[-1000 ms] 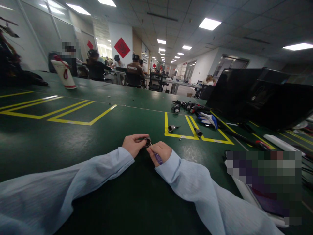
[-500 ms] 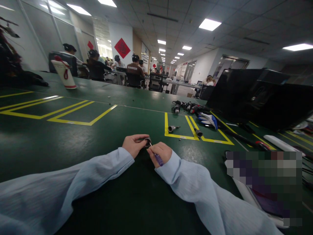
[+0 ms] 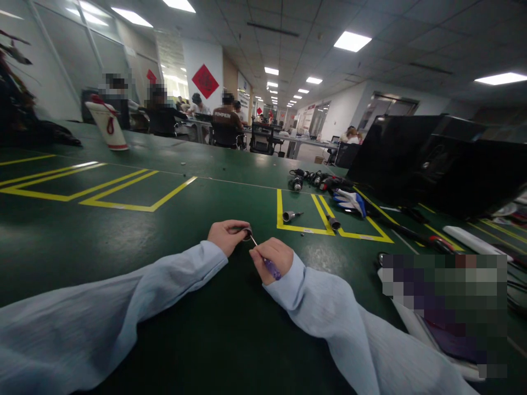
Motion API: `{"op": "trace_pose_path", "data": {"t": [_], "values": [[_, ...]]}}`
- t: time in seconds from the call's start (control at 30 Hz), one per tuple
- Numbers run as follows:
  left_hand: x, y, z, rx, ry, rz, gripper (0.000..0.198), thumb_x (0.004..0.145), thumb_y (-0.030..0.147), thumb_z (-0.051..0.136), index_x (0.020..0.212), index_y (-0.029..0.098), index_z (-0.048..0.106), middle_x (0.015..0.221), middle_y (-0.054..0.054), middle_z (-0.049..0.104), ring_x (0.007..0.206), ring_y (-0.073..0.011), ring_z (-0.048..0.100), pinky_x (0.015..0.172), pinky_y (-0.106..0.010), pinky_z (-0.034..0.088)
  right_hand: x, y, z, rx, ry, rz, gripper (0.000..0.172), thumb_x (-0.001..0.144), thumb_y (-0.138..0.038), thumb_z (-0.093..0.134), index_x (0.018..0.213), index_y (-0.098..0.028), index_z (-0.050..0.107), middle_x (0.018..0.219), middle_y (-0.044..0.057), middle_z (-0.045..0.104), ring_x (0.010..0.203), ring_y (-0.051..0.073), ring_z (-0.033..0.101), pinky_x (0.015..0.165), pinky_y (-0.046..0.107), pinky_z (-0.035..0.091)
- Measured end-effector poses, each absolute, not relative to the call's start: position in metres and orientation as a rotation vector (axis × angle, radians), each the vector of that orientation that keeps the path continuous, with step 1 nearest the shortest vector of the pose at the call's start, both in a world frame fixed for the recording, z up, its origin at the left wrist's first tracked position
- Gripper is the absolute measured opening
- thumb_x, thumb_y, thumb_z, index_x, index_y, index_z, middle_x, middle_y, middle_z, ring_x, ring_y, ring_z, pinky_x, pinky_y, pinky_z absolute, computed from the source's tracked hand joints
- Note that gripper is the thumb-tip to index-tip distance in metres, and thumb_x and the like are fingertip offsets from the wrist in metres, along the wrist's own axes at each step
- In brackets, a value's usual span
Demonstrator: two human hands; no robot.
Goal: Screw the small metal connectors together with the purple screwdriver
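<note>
My left hand (image 3: 224, 236) is closed round a small dark round part (image 3: 246, 232), held just above the green table (image 3: 173, 307). My right hand (image 3: 272, 258) grips a purple-handled screwdriver (image 3: 272, 267). Its thin metal shaft points up-left and its tip meets the round part. Both forearms, in light blue sleeves, rest on the table. The two hands sit close together at the middle of the view.
Yellow-taped boxes mark the table; one holds a small metal cylinder (image 3: 289, 215), another a similar piece (image 3: 334, 223). Behind them lie more dark parts (image 3: 307, 178) and white-blue gloves (image 3: 349, 200). Black cases (image 3: 432, 159) stand right, a white cup (image 3: 107, 125) far left. People sit at distant desks.
Both hands have shifted slightly, the left a little upward. The screwdriver handle has swung lower and to the right, so more of its shaft shows between the hands.
</note>
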State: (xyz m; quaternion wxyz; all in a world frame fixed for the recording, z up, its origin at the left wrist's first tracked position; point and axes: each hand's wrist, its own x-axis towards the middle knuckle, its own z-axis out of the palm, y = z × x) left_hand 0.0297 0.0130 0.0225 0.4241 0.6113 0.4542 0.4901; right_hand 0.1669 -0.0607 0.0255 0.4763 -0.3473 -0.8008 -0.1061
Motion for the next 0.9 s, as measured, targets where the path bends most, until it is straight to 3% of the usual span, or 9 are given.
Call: {"op": "trace_pose_path", "data": {"t": [0.23, 0.47, 0.6, 0.7, 0.9], "values": [[0.048, 0.072, 0.016, 1.813, 1.199, 1.286, 0.030, 0.060, 0.014, 0.055, 0.089, 0.009, 0.064, 0.080, -0.009, 0.069, 0.071, -0.0198, 0.066, 0.065, -0.028, 0.054, 0.186, -0.044, 0.027, -0.898, -1.749, -0.287, 0.019, 0.080, -0.018, 0.045, 0.066, -0.017, 0.056, 0.058, 0.003, 0.061, 0.055, 0.013, 0.053, 0.057, 0.025, 0.044], [0.080, 0.101, 0.014, 2.077, 1.304, 1.215, 0.029, 0.062, 0.015, 0.055, 0.089, 0.016, 0.064, 0.084, -0.005, 0.068, 0.075, -0.0167, 0.064, 0.071, -0.025, 0.051, 0.254, 0.005, 0.028, -1.387, -1.688, -0.310, 0.024, 0.081, -0.019, 0.038, 0.086, -0.010, 0.060, 0.085, 0.015, 0.064, 0.077, 0.024, 0.057, 0.074, 0.038, 0.044], [0.075, 0.107, 0.020, 2.195, 1.440, 1.153, 0.028, 0.064, 0.021, 0.056, 0.091, 0.019, 0.064, 0.087, -0.003, 0.067, 0.076, -0.0165, 0.063, 0.072, -0.025, 0.049, 0.277, 0.024, 0.018, -1.453, -1.740, -0.228, 0.019, 0.077, -0.015, 0.040, 0.084, -0.013, 0.058, 0.099, 0.014, 0.063, 0.088, 0.025, 0.057, 0.081, 0.040, 0.042], [0.050, 0.114, 0.031, 2.269, 1.608, 1.087, 0.030, 0.065, 0.024, 0.056, 0.093, 0.019, 0.064, 0.093, -0.005, 0.065, 0.083, -0.0199, 0.061, 0.078, -0.028, 0.047, 0.280, 0.031, 0.008, -1.481, -1.794, -0.156, 0.014, 0.069, -0.014, 0.051, 0.082, -0.017, 0.055, 0.111, 0.011, 0.059, 0.100, 0.026, 0.053, 0.086, 0.040, 0.041], [-0.020, 0.126, 0.054, 2.320, 2.009, 0.881, 0.034, 0.069, 0.021, 0.053, 0.100, 0.011, 0.060, 0.103, -0.014, 0.058, 0.096, -0.0301, 0.054, 0.081, -0.040, 0.042, 0.278, 0.041, -0.003, -1.493, -1.863, -0.038, 0.025, 0.060, -0.011, 0.059, 0.081, -0.021, 0.052, 0.122, 0.005, 0.052, 0.117, 0.028, 0.040, 0.090, 0.046, 0.038]]}}
